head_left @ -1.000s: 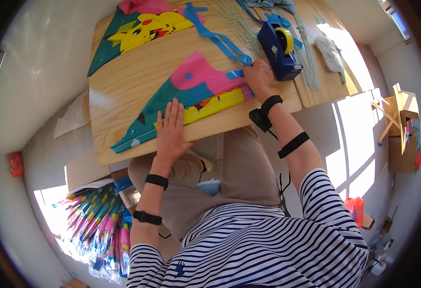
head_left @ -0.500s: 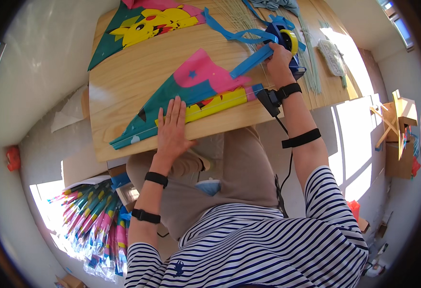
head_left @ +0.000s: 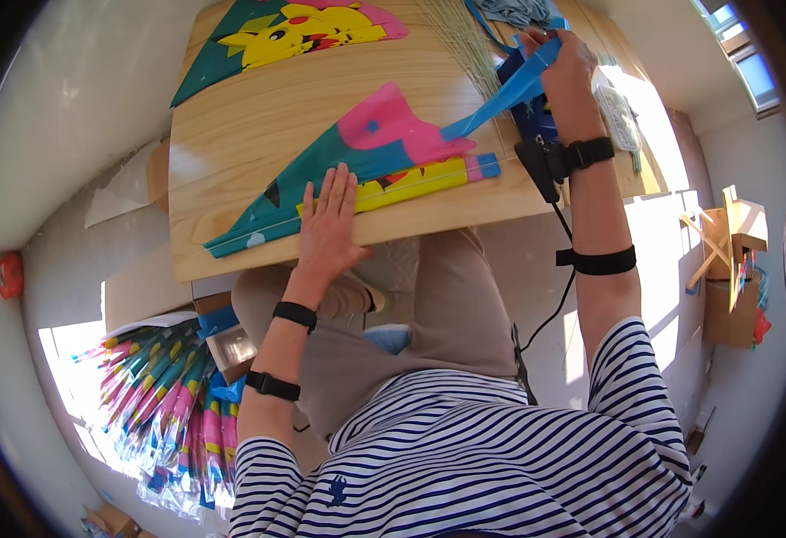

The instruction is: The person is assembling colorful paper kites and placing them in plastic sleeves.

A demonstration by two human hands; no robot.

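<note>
bright daylight, glaring sun on the floor (head_left: 657, 233), fisheye-curved edges, black corners

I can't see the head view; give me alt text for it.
A person's left hand rests flat on a folded kite on a wooden table, while the right hand holds up a blue ribbon that reaches the kite's pink part. Another printed kite lies beyond.

A glossy red-orange object (head_left: 11, 275) sits near the white left wall (head_left: 52, 117); at right, a pale wooden crossed-leg stand (head_left: 706, 242) is beside a brown cardboard box (head_left: 729, 314).
</note>
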